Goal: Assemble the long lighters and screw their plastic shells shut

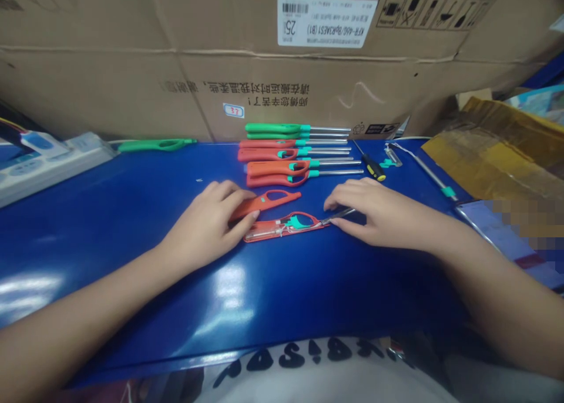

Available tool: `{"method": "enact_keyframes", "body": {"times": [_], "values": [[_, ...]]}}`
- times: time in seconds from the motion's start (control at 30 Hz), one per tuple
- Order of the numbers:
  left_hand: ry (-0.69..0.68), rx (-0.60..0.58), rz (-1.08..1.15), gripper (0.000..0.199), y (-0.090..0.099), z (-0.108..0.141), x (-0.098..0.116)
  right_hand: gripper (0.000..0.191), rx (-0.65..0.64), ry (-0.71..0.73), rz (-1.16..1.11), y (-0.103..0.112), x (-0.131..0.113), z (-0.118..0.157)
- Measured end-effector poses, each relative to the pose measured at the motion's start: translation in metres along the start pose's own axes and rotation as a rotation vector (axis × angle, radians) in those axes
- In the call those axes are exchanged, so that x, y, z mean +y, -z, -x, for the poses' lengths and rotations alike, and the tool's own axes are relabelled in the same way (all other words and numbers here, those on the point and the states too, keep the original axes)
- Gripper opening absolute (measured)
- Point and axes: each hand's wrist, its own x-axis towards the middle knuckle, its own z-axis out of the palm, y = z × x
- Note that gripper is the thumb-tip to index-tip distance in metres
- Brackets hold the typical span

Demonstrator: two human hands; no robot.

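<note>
My left hand (215,218) is closed on the back end of an orange lighter casing half (273,199), which has a finger loop. Just below lies an open red-orange lighter half (264,231), its inside facing up, with a teal trigger (298,221), white wires and a small metal part showing. The left thumb is by its back end. At its front end my right hand (374,212) pinches a slim dark metal rod (343,215) between thumb and fingers. Whether the rod is a tool or the lighter's nozzle I cannot tell.
Several assembled red and green lighters (277,153) lie in a row behind the hands. A screwdriver (372,167), loose teal lighter parts (390,159) and a metal tube (429,171) lie right. A power strip (57,162) and green casing (154,145) are left. A cardboard box (198,68) stands behind.
</note>
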Motion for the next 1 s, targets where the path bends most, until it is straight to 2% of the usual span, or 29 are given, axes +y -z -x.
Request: {"method": "enact_keyframes", "body": {"times": [0.1, 0.17, 0.3, 0.43, 0.57, 0.8, 1.0], "values": [[-0.027, 0.067, -0.004, 0.037, 0.002, 0.001, 0.005, 0.014, -0.059, 0.067, -0.006, 0.003, 0.005, 0.001], [-0.1, 0.082, 0.036, 0.034, 0.003, 0.003, 0.012, 0.016, -0.073, 0.067, -0.007, 0.002, 0.004, 0.0], [-0.255, -0.027, 0.105, 0.033, 0.0, 0.008, 0.024, 0.014, -0.079, 0.056, -0.038, 0.001, 0.002, -0.002], [-0.277, -0.029, 0.176, 0.032, -0.009, 0.011, 0.026, 0.011, -0.074, 0.006, -0.089, 0.0, 0.0, 0.0], [-0.297, -0.03, 0.238, 0.034, -0.013, 0.013, 0.024, 0.015, -0.064, -0.009, 0.036, -0.002, -0.005, 0.002], [-0.338, -0.019, 0.122, 0.041, -0.01, 0.01, 0.024, 0.029, -0.021, 0.062, 0.248, -0.005, -0.012, 0.001], [-0.382, -0.045, 0.068, 0.042, -0.011, 0.01, 0.023, 0.028, -0.05, 0.036, 0.231, -0.007, -0.015, -0.001]]}}
